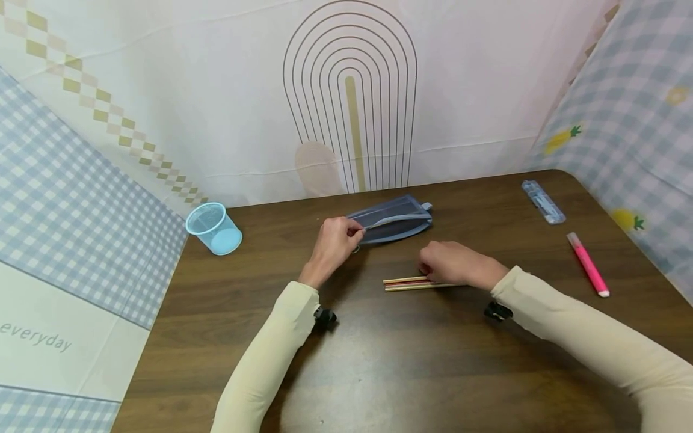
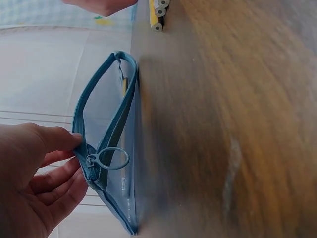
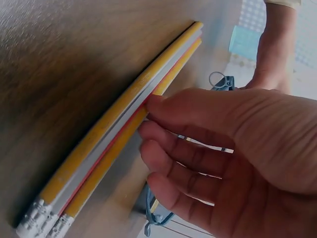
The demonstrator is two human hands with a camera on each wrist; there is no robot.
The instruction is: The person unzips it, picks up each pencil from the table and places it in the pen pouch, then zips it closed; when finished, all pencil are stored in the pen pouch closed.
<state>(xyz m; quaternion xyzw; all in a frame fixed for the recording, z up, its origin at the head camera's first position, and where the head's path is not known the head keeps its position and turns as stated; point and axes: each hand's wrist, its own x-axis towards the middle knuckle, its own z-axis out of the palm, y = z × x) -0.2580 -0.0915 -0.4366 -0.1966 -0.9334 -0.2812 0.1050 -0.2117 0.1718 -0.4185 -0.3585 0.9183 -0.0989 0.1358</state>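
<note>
My left hand (image 1: pixel 337 240) pinches the zip edge of a see-through blue pencil pouch (image 1: pixel 390 232) near the table's back edge. In the left wrist view the mouth of the pouch gapes, a ring pull (image 2: pixel 128 159) hangs at its near end, and a yellow pencil (image 2: pixel 125 87) shows inside. Nearer the front, my right hand (image 1: pixel 452 263) is at a row of several pencils (image 1: pixel 403 284) lying side by side on the table. Its thumb and curled fingers pinch a yellow pencil (image 3: pixel 101 173) on the near side of the row. Silver ferrules and erasers (image 3: pixel 59 225) mark the pencils' ends.
A light blue mesh pen cup (image 1: pixel 223 237) stands at the back left of the brown wooden table (image 1: pixel 379 373). To the right lie a pink marker (image 1: pixel 589 264) and a clear blue case (image 1: pixel 544 203). Patterned cloth (image 1: pixel 238 96) hangs along the back and sides.
</note>
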